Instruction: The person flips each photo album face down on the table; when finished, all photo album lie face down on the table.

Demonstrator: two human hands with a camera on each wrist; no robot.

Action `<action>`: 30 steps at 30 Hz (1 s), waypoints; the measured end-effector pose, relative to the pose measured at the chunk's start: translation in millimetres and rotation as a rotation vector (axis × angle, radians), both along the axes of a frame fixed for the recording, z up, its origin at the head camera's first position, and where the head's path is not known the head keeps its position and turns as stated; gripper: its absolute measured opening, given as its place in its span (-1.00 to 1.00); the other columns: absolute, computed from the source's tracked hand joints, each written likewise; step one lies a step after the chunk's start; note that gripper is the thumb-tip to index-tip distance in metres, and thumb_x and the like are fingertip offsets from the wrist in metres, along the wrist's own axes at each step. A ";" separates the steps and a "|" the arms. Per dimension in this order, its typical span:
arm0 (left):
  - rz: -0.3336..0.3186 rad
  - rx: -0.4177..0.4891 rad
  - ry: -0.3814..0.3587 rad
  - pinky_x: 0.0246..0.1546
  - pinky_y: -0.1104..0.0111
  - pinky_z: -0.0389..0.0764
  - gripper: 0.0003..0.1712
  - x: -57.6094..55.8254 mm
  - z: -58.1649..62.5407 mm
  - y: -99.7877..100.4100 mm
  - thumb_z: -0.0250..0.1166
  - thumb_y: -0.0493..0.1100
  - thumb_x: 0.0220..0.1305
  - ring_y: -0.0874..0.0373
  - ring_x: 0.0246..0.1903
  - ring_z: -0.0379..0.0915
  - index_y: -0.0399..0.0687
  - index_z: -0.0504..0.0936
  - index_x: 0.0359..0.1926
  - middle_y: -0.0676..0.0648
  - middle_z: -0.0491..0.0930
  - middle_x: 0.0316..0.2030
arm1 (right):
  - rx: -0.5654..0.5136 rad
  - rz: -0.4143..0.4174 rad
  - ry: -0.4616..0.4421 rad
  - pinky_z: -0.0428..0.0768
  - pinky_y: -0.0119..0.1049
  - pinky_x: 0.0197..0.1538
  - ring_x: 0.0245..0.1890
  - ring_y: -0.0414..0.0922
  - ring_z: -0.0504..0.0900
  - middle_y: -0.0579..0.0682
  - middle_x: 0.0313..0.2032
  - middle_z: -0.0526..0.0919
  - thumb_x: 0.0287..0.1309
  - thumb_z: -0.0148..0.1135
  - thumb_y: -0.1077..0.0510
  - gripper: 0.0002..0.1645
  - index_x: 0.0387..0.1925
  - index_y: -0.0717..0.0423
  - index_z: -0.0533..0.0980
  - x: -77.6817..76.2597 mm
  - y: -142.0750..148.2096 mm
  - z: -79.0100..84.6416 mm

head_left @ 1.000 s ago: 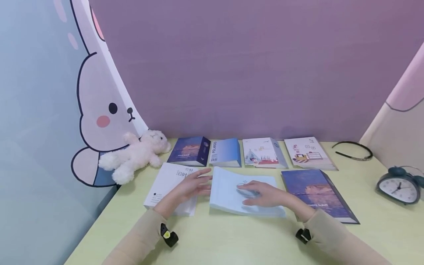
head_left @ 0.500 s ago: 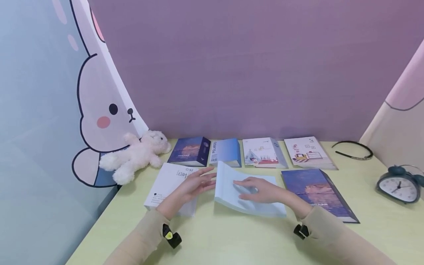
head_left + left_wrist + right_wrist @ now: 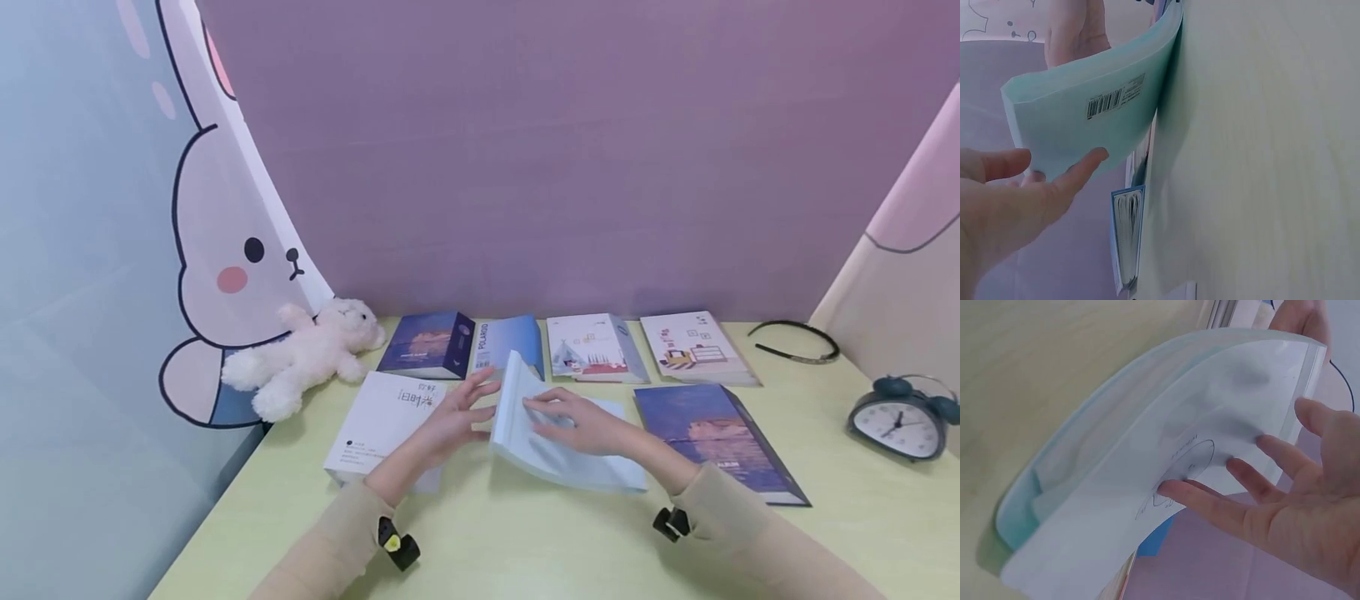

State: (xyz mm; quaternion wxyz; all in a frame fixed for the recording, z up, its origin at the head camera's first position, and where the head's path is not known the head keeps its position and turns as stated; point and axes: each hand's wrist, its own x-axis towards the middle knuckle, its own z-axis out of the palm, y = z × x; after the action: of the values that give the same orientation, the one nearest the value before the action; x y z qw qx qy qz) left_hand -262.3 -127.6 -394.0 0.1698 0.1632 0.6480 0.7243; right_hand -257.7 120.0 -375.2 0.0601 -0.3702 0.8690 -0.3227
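A light-blue soft-covered book (image 3: 558, 442) bends upward at its spine side, while its opposite end stays low over the table. My left hand (image 3: 450, 419) is at the raised spine, fingers spread. In the left wrist view its fingertips (image 3: 1099, 154) touch the back cover (image 3: 1066, 134) beside a barcode. Across the front cover (image 3: 1235, 400), which carries a round line drawing, my right hand (image 3: 588, 423) lays extended fingers (image 3: 1194, 500). Left of the book lies a white album (image 3: 378, 429), partly hidden by my left wrist; a purple-blue photo album (image 3: 712, 433) is on the right.
Along the back stand a dark photo album (image 3: 423, 340), a blue Polaroid album (image 3: 517, 337) and two white illustrated albums, one with a tent picture (image 3: 585, 342), one at right (image 3: 693, 342). A plush toy (image 3: 307, 354), a headband (image 3: 798, 342) and an alarm clock (image 3: 900, 417) flank them.
The book's spine side has risen and shifted right, bending the book more. My left hand has followed it rightward, and my right hand has slid slightly left over the cover.
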 end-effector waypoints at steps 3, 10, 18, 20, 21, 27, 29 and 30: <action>-0.044 0.001 0.012 0.16 -0.14 0.37 -0.23 2.0 -0.1 0.4 -0.01 -0.37 0.36 -0.23 0.34 0.08 0.21 -0.05 0.46 -0.12 -0.06 0.45 | -0.047 -0.064 0.002 0.54 0.00 0.03 0.07 0.06 0.50 0.15 0.13 0.47 0.33 0.01 -0.11 -0.41 0.29 0.06 0.34 0.2 -4.6 1.0; -0.084 0.023 0.061 0.14 -0.10 0.41 -0.22 6.4 4.0 3.4 0.00 -0.29 0.39 -0.14 0.39 0.00 0.31 -0.11 0.47 -0.02 -0.07 0.46 | -0.249 -0.222 -0.150 0.67 -0.17 -0.08 0.06 0.09 0.58 0.17 0.07 0.56 0.26 0.11 -0.13 -0.40 0.17 0.19 0.44 2.7 -22.1 14.7; -0.027 0.096 0.159 0.15 -0.07 0.41 -0.21 10.4 5.8 15.0 -0.01 -0.31 0.39 -0.03 0.44 -0.17 0.26 -0.14 0.47 -0.10 -0.11 0.47 | -0.394 -0.313 -0.352 0.70 -0.18 -0.22 0.08 0.12 0.52 0.25 0.10 0.46 0.21 0.14 -0.19 -0.29 0.13 0.30 0.32 6.9 -36.6 29.0; -0.014 0.113 0.181 0.16 -0.03 0.41 -0.20 11.4 6.4 18.5 0.00 -0.31 0.38 -0.01 0.45 -0.18 0.25 -0.16 0.48 -0.09 -0.09 0.47 | -0.392 -0.326 -0.361 0.70 -0.19 -0.23 0.06 0.11 0.52 0.24 0.09 0.43 0.20 0.14 -0.21 -0.26 0.14 0.28 0.30 7.2 -37.8 31.8; -0.014 0.121 0.193 0.16 -0.02 0.42 -0.18 11.9 6.9 20.2 0.02 -0.31 0.38 -0.02 0.45 -0.18 0.23 -0.18 0.48 -0.08 -0.09 0.47 | -0.387 -0.336 -0.362 0.70 -0.19 -0.24 0.03 0.09 0.52 0.24 0.08 0.42 0.19 0.14 -0.23 -0.25 0.14 0.27 0.29 7.0 -38.1 33.1; -0.039 0.125 0.251 0.17 0.12 0.44 -0.14 12.6 7.9 27.7 0.03 -0.36 0.35 -0.04 0.43 -0.13 0.17 -0.23 0.48 -0.02 -0.09 0.47 | -0.381 -0.392 -0.408 0.70 -0.17 -0.23 -0.06 0.05 0.54 0.25 0.09 0.37 0.12 0.22 -0.23 -0.07 0.32 0.20 0.12 4.3 -36.1 39.1; -0.038 0.103 0.263 0.20 0.15 0.41 -0.13 12.2 7.9 30.0 0.05 -0.38 0.34 -0.03 0.43 -0.12 0.16 -0.20 0.48 0.00 -0.08 0.47 | -0.388 -0.394 -0.434 0.69 -0.13 -0.20 -0.05 0.06 0.54 0.27 0.12 0.34 0.13 0.23 -0.20 -0.04 0.37 0.16 0.05 3.8 -33.3 41.1; -0.037 0.095 0.266 0.22 0.17 0.39 -0.12 11.8 7.8 31.3 0.06 -0.38 0.32 -0.02 0.43 -0.12 0.15 -0.20 0.48 0.01 -0.07 0.47 | -0.394 -0.393 -0.442 0.69 -0.13 -0.19 -0.04 0.07 0.54 0.27 0.13 0.34 0.14 0.22 -0.18 -0.05 0.38 0.14 0.03 2.9 -31.6 41.4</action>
State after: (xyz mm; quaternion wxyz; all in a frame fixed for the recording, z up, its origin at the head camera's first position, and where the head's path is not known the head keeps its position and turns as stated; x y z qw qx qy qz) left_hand -250.5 -96.3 -386.2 0.0877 0.2775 0.6267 0.7228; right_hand -254.8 88.4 -333.8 0.1111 -0.1216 0.8108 -0.5617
